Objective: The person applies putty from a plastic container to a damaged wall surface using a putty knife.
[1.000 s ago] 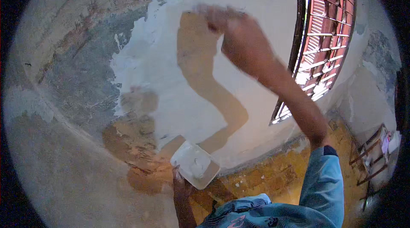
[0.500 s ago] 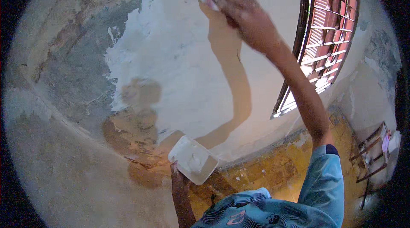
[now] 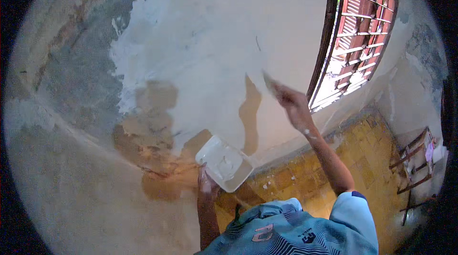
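My left hand (image 3: pixel 207 181) is closed on the side of a white rectangular tub (image 3: pixel 229 181), held low in front of my body. Whitish paste (image 3: pixel 226 163) lies inside it. Up and to the right, my right hand (image 3: pixel 294 108) is closed round a thin flat scraper (image 3: pixel 267 80), its tip pointing up and left. Motion blurs the scraper, so its exact shape is hard to read. Just in front is the wall, part coated in smooth white plaster (image 3: pixel 200 40); I cannot tell whether the scraper touches it. White smears mark my right wrist.
Bare grey wall (image 3: pixel 90 59) borders the plaster's ragged left edge. A barred window (image 3: pixel 365 30) with a dark frame stands at the right. Below lies a yellowish tiled floor (image 3: pixel 353 169), spotted with white. A wooden chair (image 3: pixel 415 164) with things on it stands at far right.
My right hand has come down from high on the wall, carrying the scraper closer to the tub. The tub in my left hand has shifted slightly up and right.
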### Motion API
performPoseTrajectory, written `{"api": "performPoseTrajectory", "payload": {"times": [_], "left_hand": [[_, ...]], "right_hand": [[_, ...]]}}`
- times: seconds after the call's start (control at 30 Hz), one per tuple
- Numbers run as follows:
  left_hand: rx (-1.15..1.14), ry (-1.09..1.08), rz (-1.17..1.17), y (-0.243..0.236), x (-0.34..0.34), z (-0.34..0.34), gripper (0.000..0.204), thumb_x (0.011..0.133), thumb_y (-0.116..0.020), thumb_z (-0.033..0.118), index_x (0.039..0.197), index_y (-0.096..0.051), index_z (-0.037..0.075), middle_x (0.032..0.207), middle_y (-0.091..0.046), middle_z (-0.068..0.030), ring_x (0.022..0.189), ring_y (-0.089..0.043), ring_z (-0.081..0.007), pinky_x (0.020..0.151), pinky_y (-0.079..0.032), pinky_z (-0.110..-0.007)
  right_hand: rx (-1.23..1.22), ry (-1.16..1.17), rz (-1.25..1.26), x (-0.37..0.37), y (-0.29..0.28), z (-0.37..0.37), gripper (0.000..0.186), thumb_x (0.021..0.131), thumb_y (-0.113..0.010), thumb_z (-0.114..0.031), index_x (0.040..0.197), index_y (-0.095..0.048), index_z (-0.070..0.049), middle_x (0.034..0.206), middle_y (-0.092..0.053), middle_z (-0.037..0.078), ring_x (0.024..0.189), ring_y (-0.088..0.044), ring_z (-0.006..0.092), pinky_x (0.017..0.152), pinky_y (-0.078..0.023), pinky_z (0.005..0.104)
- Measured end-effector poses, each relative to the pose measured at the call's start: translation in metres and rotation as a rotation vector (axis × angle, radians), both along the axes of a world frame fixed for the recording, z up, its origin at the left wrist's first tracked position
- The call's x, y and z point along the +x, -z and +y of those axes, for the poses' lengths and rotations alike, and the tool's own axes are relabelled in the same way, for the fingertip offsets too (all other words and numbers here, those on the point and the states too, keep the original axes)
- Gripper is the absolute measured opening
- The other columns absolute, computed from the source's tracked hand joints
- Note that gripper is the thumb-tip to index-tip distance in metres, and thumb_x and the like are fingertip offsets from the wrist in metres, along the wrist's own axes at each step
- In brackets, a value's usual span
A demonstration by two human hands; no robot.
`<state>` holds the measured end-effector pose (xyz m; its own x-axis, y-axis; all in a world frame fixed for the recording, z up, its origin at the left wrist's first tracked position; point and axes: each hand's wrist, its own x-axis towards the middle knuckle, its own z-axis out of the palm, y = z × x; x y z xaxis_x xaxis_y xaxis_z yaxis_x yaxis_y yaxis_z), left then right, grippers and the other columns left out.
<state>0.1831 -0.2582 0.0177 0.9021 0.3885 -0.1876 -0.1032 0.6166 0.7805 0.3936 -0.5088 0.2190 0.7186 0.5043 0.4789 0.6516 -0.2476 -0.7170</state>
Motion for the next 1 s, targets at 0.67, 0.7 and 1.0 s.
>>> {"api": "performPoseTrajectory", "payload": {"times": [0.67, 0.7, 1.0], "left_hand": [[-0.170, 0.073, -0.080, -0.071, 0.021, -0.071, 0.059, 0.097, -0.043, 0.035, 0.141, -0.029, 0.000, 0.142, -0.041, -0.0174, 0.128, -0.045, -0.0308, 0.109, -0.037, -0.045], [-0.170, 0.074, -0.040, -0.073, 0.019, -0.073, 0.059, 0.096, -0.043, 0.035, 0.141, -0.029, 0.000, 0.142, -0.041, -0.0173, 0.129, -0.044, -0.0309, 0.109, -0.036, -0.045], [-0.155, 0.097, 0.005, -0.062, 0.012, -0.070, 0.059, 0.096, -0.043, 0.038, 0.140, -0.031, 0.001, 0.138, -0.045, -0.0160, 0.125, -0.049, -0.0283, 0.105, -0.041, -0.043]], "right_hand": [[0.411, 0.019, 0.766, -0.071, 0.045, -0.001, 0.026, 0.090, -0.058, -0.022, 0.100, -0.062, 0.002, 0.075, -0.065, 0.004, 0.064, -0.061, 0.0124, 0.058, -0.049, 0.0270], [0.230, -0.060, 0.681, -0.072, 0.043, -0.003, 0.028, 0.092, -0.057, -0.025, 0.097, -0.063, 0.002, 0.070, -0.065, 0.005, 0.056, -0.060, 0.0113, 0.050, -0.048, 0.0270], [0.100, 0.075, 0.424, -0.069, 0.037, -0.028, 0.028, 0.092, -0.061, -0.023, 0.098, -0.065, 0.004, 0.081, -0.067, 0.004, 0.072, -0.060, 0.0084, 0.065, -0.048, 0.0250]]}}
